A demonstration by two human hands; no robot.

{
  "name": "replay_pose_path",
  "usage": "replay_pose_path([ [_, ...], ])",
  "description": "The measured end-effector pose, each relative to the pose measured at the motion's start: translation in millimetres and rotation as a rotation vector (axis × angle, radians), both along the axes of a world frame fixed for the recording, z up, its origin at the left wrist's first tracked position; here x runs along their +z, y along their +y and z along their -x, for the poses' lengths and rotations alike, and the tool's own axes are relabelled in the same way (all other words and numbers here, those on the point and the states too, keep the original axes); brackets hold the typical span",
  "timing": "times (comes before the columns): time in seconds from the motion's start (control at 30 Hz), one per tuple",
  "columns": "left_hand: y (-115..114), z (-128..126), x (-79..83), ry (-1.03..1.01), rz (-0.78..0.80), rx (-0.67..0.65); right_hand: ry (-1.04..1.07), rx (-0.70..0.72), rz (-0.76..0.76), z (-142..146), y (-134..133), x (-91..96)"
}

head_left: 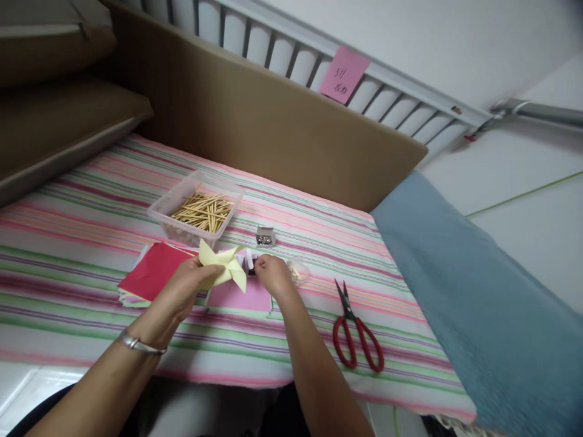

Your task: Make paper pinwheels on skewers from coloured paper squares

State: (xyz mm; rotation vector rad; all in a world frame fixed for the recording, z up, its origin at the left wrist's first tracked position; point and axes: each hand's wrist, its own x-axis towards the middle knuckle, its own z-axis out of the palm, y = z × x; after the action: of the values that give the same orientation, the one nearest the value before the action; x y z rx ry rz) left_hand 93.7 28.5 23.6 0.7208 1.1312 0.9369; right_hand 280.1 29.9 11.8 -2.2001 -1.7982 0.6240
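My left hand (182, 288) is closed on a pale yellow folded paper pinwheel (223, 267), held just above the striped cloth (82, 243). My right hand (272, 274) sits to the right of the pinwheel, fingers curled in a pinch at a small dark thing I cannot make out. Under the hands lie a pink paper sheet (239, 297) and a stack of coloured paper with a red sheet (155, 270) on top. A small clear round dish (300, 270) stands just beyond my right hand.
A clear plastic tub of wooden sticks (198, 209) stands behind the hands, a small box of metal pins (265, 237) to its right. Red-handled scissors (355, 331) lie at the right. A cardboard wall (255, 115) backs the table; blue cloth (455, 291) covers the right.
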Motion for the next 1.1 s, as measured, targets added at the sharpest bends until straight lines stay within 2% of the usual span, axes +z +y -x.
replay_pose_path([
  [0.2, -2.2, 1.9, 7.3, 0.037, 0.001, -0.007, 0.164, -0.034, -0.055, -12.9, -1.7, 5.2],
  [0.33, -1.8, 2.3, 4.3, 0.011, -0.006, -0.001, 0.281, -0.088, -0.119, -19.2, -8.8, 16.4],
  [0.47, -0.6, 1.1, -2.8, -0.02, -0.021, 0.006, 0.706, -0.177, -0.212, -11.5, -19.4, 30.3],
  [0.53, -0.9, -0.8, -5.2, -0.043, -0.024, 0.002, 0.84, -0.169, -0.245, -4.8, -23.8, 35.8],
  [0.67, -2.8, -5.9, -6.2, -0.066, -0.002, 0.015, 0.891, -0.121, -0.25, 6.5, -28.6, 42.9],
  [0.87, -2.7, -10.5, -4.0, -0.042, 0.011, 0.048, 0.94, -0.119, -0.204, 20.3, -32.3, 50.4],
  [1.1, -1.1, -11.8, -9.0, -0.028, -0.015, 0.051, 0.992, -0.072, -0.228, 33.8, -34.7, 45.6],
])
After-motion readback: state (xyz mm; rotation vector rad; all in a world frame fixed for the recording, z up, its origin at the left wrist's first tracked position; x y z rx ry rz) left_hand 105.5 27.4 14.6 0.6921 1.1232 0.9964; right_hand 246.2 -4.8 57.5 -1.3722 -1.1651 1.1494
